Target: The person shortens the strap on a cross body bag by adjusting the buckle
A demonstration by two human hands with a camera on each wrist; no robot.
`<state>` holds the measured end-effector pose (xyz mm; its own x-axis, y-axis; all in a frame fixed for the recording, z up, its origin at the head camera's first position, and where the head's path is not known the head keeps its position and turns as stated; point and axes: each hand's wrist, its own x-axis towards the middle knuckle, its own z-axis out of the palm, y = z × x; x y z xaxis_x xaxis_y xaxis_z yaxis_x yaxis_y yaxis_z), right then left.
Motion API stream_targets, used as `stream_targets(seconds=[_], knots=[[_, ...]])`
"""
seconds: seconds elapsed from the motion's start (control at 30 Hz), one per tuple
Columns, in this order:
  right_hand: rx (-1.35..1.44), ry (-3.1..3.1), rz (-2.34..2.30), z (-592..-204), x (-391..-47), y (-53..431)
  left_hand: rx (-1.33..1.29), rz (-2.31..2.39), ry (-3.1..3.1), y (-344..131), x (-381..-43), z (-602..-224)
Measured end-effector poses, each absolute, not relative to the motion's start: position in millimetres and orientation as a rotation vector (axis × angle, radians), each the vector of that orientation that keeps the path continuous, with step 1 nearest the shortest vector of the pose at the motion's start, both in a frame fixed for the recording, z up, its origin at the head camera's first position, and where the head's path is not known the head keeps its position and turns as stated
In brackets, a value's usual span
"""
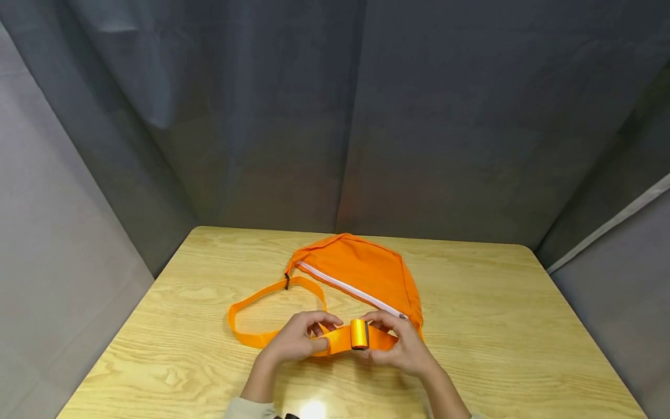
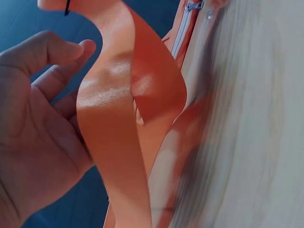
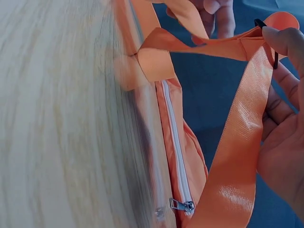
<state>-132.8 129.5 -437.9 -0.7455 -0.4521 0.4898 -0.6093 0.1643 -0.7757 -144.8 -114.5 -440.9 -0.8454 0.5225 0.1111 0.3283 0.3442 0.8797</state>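
Note:
An orange bag (image 1: 361,265) with a white zip (image 1: 340,284) lies on the table, its orange webbing strap (image 1: 256,339) looping out to the left. My left hand (image 1: 297,338) curls its thumb and fingers around the strap in front of the bag. With thumb and fingers, my right hand (image 1: 404,344) pinches the strap at a black slider buckle (image 3: 275,59), through which a short loop of webbing bulges. Part of the buckle is hidden by the webbing and thumb. From the buckle, a stretch of strap (image 3: 232,161) hangs beside the right palm.
The wooden table (image 1: 487,314) reaches out on both sides of the bag. A second black strap fitting (image 1: 287,281) sits at the bag's left corner. Dark grey curtains (image 1: 262,116) stand behind the table, with lighter panels (image 1: 57,203) at the sides.

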Motion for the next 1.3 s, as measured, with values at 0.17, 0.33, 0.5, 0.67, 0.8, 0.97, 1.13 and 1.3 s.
stream_targets(seconds=[0.17, 0.33, 0.5, 0.67, 0.8, 0.97, 1.13, 1.3], knots=[[1.064, -2.261, 1.640, -438.2, -132.9, 128.1, 0.784, 1.533, 2.423, -109.3, -154.1, -460.8], [1.033, -2.290, 1.645, -438.1, -131.4, 131.6, 0.779, 1.587, 2.434, -114.0, -153.3, -463.4], [0.919, -2.363, 1.677, -439.9, -128.0, 136.3, 0.758, 1.614, 2.429, -124.9, -148.5, -457.4], [0.922, -2.396, 1.700, -440.6, -127.1, 136.8, 0.778, 1.616, 2.341, -127.0, -140.8, -435.6], [0.933, -2.388, 1.694, -439.0, -129.0, 135.7, 0.756, 1.561, 2.308, -122.8, -140.5, -424.9], [0.964, -2.377, 1.703, -435.3, -131.7, 134.4, 0.731, 1.554, 2.302, -114.4, -143.9, -421.2], [0.968, -2.370, 1.705, -433.7, -131.0, 132.4, 0.774, 1.626, 2.291, -105.1, -144.6, -423.7], [0.961, -2.386, 1.718, -435.0, -129.2, 135.8, 0.742, 1.645, 2.296, -103.0, -142.4, -426.1]])
